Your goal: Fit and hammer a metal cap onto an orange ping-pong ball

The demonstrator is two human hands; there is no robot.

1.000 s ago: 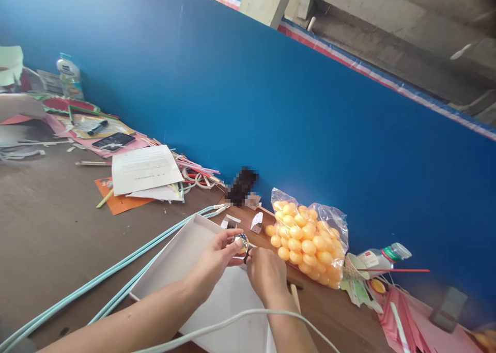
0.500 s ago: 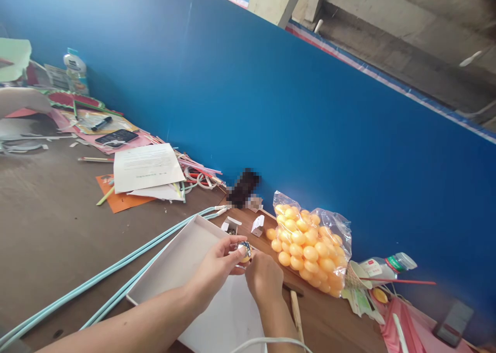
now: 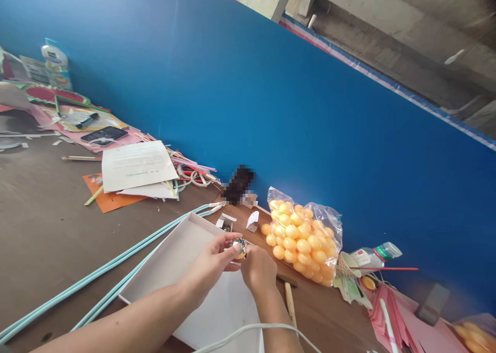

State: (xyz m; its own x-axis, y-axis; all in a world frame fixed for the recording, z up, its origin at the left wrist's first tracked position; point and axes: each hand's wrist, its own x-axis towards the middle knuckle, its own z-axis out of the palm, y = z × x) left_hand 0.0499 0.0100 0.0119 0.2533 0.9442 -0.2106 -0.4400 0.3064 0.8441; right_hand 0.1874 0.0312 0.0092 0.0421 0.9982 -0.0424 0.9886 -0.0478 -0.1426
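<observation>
My left hand [image 3: 217, 259] pinches a shiny, mirror-like metal ball [image 3: 239, 248] between thumb and fingers. Against the ball's right side is my right hand [image 3: 260, 271], closed like a fist; what its fingers grip, if anything, is hidden. Both hands are above a shallow white box [image 3: 170, 262] on the brown table. Just beyond the left fingers stands a small opened carton [image 3: 226, 221] with tiny metal pieces in it. A hammer [image 3: 290, 304] with a wooden handle lies right of my right wrist.
Pale blue tubes [image 3: 127, 257] run along the left. Papers [image 3: 138, 166] and a phone [image 3: 104, 135] lie farther left. A clear bag of orange balls [image 3: 302, 239] rests at the blue partition [image 3: 310, 115], near a bottle [image 3: 382, 255]. A white cable [image 3: 248, 328] crosses in front.
The camera view has turned slightly right, so the table things appear farther left. My hands keep nearly the same pose around the metal ball.
</observation>
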